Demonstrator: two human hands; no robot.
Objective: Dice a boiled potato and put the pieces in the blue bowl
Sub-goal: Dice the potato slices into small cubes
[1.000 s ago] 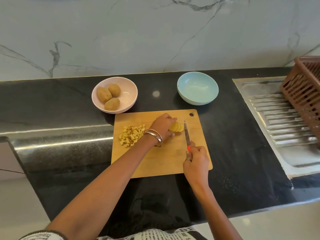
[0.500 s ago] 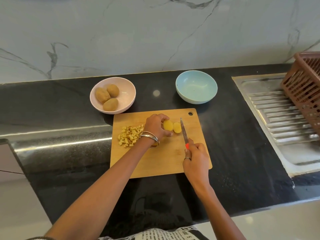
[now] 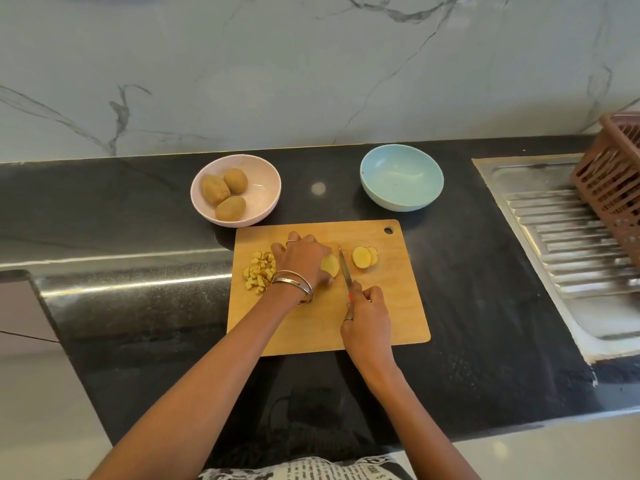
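The left hand (image 3: pixel 300 261) hides most of the potato piece (image 3: pixel 330 265).

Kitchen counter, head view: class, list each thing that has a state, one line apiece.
Blue bowl: empty.
Pink bowl: holds three whole potatoes.
Potato piece: held by left hand.
Slices: cut, lying on board.
Diced pile: on board.
Knife: gripped by right hand.

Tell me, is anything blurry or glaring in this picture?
Head view: the brown basket and draining board at the right edge look smeared; a bright streak glints on the black counter's edge; the cutting board is sharper.
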